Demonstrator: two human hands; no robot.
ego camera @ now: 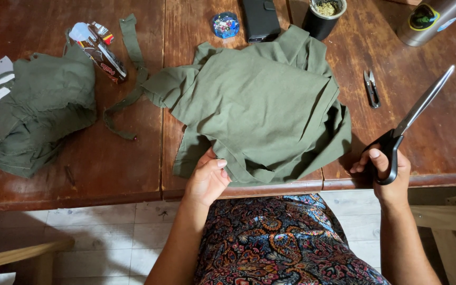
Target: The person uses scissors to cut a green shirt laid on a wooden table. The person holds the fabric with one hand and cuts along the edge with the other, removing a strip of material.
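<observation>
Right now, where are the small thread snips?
In the head view, the thread snips lie on the wooden table at right, between the green fabric and the large scissors held in the right hand.

We see a worn reddish wooden table (133, 169) bearing olive-green fabric (262, 108), a second bundled green cloth (43, 111), a loose fabric strip (130, 68), thread snips (372, 88), a black wallet case (260, 19) and a blue pin container (225, 25).
</observation>
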